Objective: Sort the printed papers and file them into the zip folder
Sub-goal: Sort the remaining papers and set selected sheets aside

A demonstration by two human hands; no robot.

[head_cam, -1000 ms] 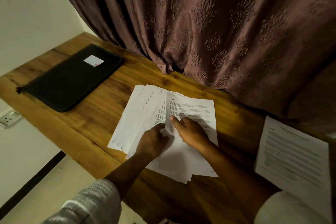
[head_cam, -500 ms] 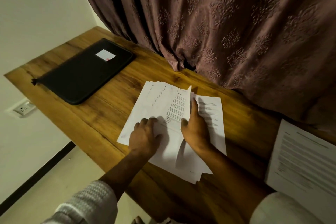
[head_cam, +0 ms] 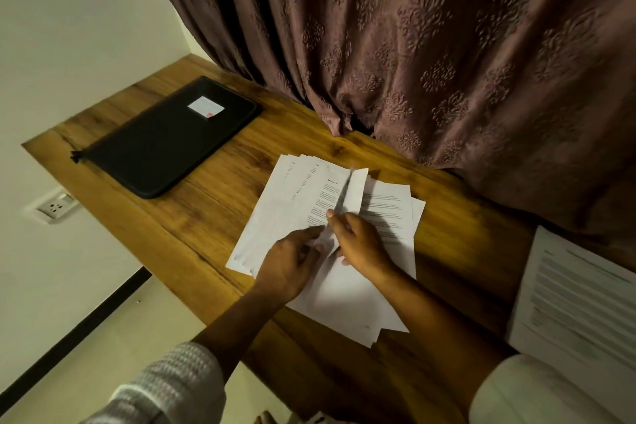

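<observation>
Right hand (head_cam: 361, 246) is pinching the half-lifted sheet (head_cam: 357, 191), long axis pointing off toward the curtain (head_cam: 447, 62); zip folder (head_cam: 165, 141) sits well left, so I reckon the left hand (head_cam: 289, 262) is nearer.

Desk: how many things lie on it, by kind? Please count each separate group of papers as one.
zip folder: 1
Groups of papers: 2 (fanned pile, papers at the right edge)
Total: 3
</observation>
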